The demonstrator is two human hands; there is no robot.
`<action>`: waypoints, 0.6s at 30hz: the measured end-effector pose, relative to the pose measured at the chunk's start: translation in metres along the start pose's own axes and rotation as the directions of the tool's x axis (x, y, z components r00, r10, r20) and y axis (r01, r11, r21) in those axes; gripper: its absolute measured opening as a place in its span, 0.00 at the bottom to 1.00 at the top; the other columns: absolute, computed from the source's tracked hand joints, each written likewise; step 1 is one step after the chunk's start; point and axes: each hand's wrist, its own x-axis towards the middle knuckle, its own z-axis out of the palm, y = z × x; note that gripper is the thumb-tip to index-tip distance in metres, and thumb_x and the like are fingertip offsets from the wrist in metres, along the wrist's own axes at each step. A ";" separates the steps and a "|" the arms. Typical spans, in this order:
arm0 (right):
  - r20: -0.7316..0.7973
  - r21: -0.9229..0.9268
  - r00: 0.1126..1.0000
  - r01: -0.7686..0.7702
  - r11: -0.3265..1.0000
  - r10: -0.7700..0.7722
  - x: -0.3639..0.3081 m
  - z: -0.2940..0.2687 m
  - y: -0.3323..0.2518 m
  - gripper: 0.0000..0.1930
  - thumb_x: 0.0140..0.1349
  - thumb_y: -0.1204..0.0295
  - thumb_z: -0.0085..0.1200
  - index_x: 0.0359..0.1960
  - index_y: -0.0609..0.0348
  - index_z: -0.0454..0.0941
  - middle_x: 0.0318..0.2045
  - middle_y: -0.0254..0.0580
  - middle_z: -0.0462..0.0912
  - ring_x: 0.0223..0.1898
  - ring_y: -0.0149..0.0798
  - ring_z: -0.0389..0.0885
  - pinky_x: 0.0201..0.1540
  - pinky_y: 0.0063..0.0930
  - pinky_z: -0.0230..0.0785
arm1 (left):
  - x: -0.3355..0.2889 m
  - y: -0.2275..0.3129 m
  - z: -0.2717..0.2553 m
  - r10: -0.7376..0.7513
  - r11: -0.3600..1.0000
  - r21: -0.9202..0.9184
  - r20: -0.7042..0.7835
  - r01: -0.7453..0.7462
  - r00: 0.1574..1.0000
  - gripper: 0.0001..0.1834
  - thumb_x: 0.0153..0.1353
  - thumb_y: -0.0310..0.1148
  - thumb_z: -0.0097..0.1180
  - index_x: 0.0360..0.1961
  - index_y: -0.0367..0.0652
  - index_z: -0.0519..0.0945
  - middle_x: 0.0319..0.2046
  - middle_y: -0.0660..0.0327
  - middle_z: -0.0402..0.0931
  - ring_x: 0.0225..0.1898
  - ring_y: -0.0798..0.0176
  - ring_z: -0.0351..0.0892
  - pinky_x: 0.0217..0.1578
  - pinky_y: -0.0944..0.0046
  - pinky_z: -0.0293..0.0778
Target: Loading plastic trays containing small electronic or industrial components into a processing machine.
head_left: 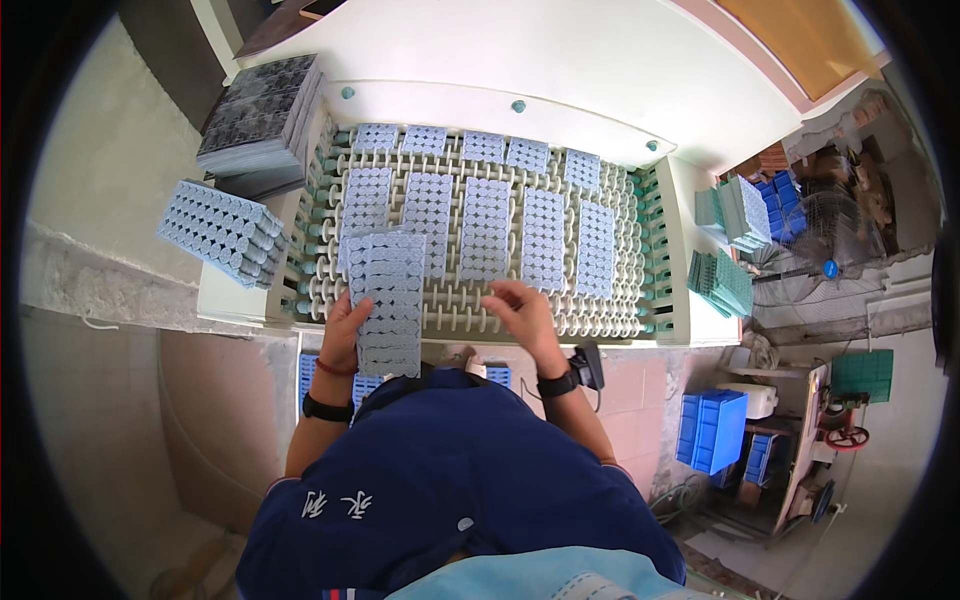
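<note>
My left hand (345, 330) is closed on the left edge of a pale blue panel of joined round discs (390, 310), perhaps a stack of several. That panel hangs over the near left edge of a roller conveyor (455, 322) and partly hides another panel behind it. Over the conveyor's near edge, my right hand (522, 318) has its fingers bent and slightly apart, with nothing seen in them. Ahead of both hands, similar panels lie flat on the white roller wheels: a nearer row with a panel (486, 230) in the middle, and a farther row (484, 147) partly under the white cover.
At the left stand a pile of pale blue panels (222, 232) and a taller dark grey stack (262, 110). Green and grey stacks (722, 282) sit on the conveyor's right side. Blue crates (711, 430), a cart and a fan (800, 225) are farther right.
</note>
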 end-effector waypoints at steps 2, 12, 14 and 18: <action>0.254 0.206 0.964 -0.129 0.970 0.074 -0.003 0.032 -0.022 0.15 0.54 0.67 0.60 0.38 0.64 0.77 0.24 0.36 0.80 0.24 0.26 0.77 0.24 0.21 0.69 | 0.001 0.000 0.009 -0.019 0.999 0.029 -0.003 0.019 1.000 0.17 0.61 0.25 0.45 0.52 0.35 0.66 0.45 0.56 0.74 0.43 0.62 0.76 0.43 0.64 0.73; 0.543 0.347 0.827 -0.380 0.857 0.147 -0.013 0.071 -0.041 0.10 0.58 0.68 0.56 0.31 0.66 0.76 0.18 0.35 0.78 0.18 0.23 0.75 0.18 0.14 0.66 | -0.012 -0.004 -0.002 -0.008 0.996 0.086 -0.072 0.014 0.997 0.14 0.62 0.25 0.45 0.49 0.36 0.67 0.41 0.57 0.75 0.39 0.64 0.77 0.41 0.64 0.75; 0.544 0.336 0.825 -0.381 0.861 0.152 -0.013 0.073 -0.043 0.10 0.58 0.69 0.56 0.31 0.66 0.76 0.18 0.35 0.78 0.18 0.23 0.76 0.19 0.13 0.66 | -0.013 -0.007 -0.009 0.006 0.997 0.080 -0.081 0.001 0.997 0.14 0.62 0.25 0.45 0.49 0.36 0.67 0.41 0.58 0.75 0.39 0.64 0.77 0.41 0.65 0.74; 0.542 0.351 0.818 -0.428 0.833 0.193 -0.017 0.076 -0.042 0.09 0.58 0.69 0.54 0.32 0.65 0.76 0.20 0.34 0.78 0.20 0.23 0.76 0.21 0.13 0.67 | -0.015 -0.007 -0.018 0.016 0.995 0.097 -0.119 -0.005 0.993 0.14 0.62 0.26 0.46 0.49 0.36 0.68 0.41 0.58 0.75 0.39 0.65 0.77 0.40 0.65 0.74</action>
